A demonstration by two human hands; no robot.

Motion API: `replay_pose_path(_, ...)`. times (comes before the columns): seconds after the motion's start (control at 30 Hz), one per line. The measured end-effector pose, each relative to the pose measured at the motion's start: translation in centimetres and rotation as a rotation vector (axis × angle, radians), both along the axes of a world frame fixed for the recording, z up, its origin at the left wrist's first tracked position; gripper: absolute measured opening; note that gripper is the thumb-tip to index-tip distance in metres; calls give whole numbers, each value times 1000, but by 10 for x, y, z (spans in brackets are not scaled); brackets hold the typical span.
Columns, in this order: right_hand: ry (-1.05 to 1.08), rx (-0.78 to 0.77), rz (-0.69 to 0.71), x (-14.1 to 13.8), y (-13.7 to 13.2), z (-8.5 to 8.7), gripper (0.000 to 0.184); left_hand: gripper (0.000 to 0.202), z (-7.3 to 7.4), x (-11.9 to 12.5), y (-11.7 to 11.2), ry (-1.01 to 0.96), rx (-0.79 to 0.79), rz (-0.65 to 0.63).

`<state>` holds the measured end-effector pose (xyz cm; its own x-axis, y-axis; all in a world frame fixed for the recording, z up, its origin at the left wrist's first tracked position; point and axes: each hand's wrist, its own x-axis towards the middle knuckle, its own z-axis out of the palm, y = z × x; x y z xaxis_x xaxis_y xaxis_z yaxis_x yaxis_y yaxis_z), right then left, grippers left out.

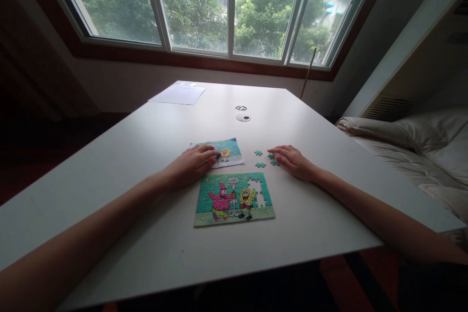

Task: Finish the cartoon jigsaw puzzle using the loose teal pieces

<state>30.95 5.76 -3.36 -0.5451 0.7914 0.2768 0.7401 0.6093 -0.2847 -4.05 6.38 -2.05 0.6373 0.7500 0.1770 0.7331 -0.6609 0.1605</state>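
A cartoon jigsaw puzzle (223, 200) lies flat on the white table in front of me, with a white gap near its upper right where pieces are out. Just beyond it is a paper picture (231, 148) of similar cartoon figures. My left hand (197, 162) rests on the left part of this picture, fingers stretched out and holding nothing. Several loose teal puzzle pieces (260, 165) lie right of the picture. My right hand (292, 161) is at the rightmost of them, fingers extended and apart, the fingertips over or touching pieces; exact contact is hard to see.
White sheets of paper (177, 94) lie at the table's far left corner. Two small round discs (243, 118) sit near the far middle of the white table (146, 248). To the right stands a pale padded sofa (409, 151). Windows (230, 9) are behind the table.
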Motion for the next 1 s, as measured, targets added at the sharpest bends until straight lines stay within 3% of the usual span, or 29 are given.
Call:
replay_pose_path(0.17, 1, 3, -19, -1, 0, -1, 41, 32, -3, -4, 6, -50, 22, -56)
replay_pose_path(0.3, -7, 5, -27, -2, -1, 0, 40, 33, -3, -3, 11, 20, 22, -50)
replay_pose_path(0.63, 0, 19, -13, -4, -3, 1, 37, 45, 12, 12, 12, 163, -47, -14)
replay_pose_path(0.8, 9, 9, -11, -5, -3, 2, 36, 47, 1, 18, 4, 122, -10, 94)
replay_pose_path(1.0, 130, 23, -43, -3, -2, -1, 30, 47, -4, 18, 0, 98, 27, 112)
